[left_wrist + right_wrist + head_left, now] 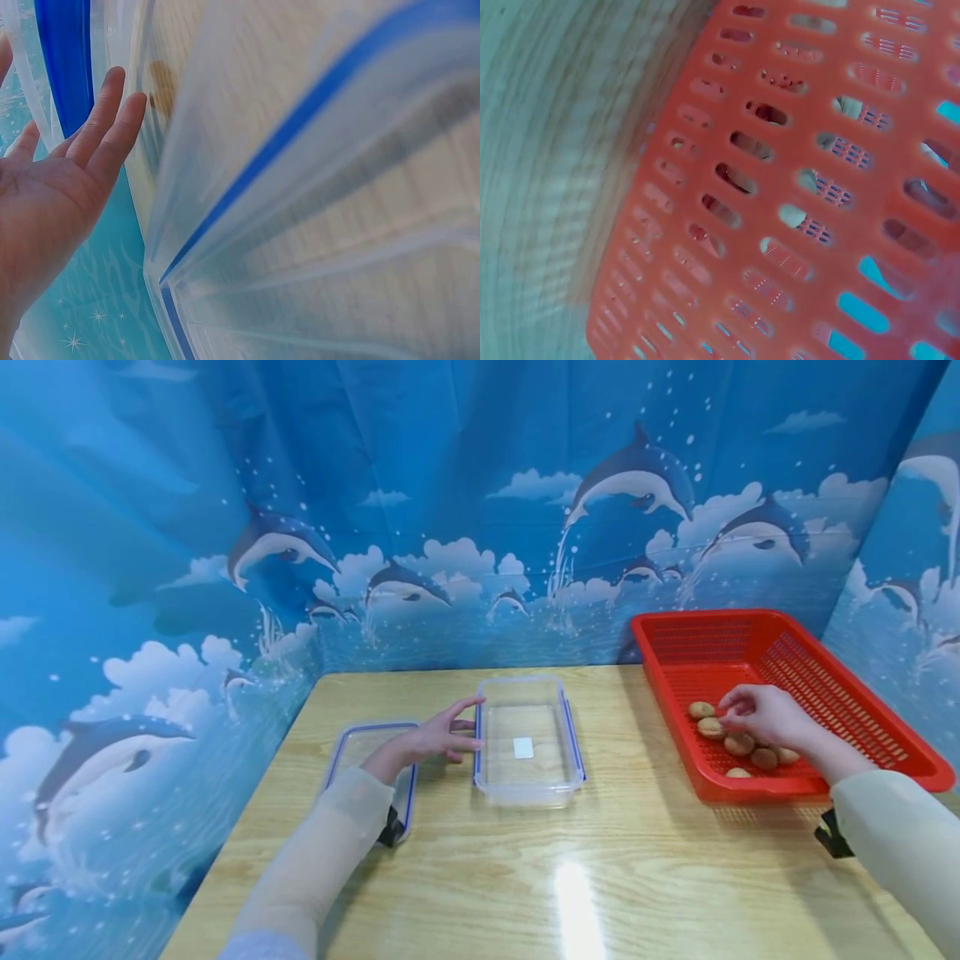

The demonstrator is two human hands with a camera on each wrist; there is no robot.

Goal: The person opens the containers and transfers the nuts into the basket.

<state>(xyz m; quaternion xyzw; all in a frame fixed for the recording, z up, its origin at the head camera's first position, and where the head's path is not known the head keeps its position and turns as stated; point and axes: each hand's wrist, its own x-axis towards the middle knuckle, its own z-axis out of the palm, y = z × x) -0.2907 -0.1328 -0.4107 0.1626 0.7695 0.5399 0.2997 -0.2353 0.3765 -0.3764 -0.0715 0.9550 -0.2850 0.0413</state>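
A clear plastic food container [525,781] with blue edging stands at the middle of the table. My left hand [444,735], fingers spread and loosely bent, is at its left rim; in the left wrist view the left hand [56,187] shows its open palm. Under my left forearm lies a clear lid [360,747] with a blue seal. My right hand [765,714] reaches into a red plastic basket [892,735], its fingers curled down just above several brown walnuts [711,727]. Whether a walnut is between those fingertips is hidden. The right wrist view shows mostly the slotted basket wall [705,172].
The wooden table [465,877] ends at the back against a blue dolphin-print curtain [450,485]. The basket fills the table's back right corner. A small white label [522,747] shows in the container.
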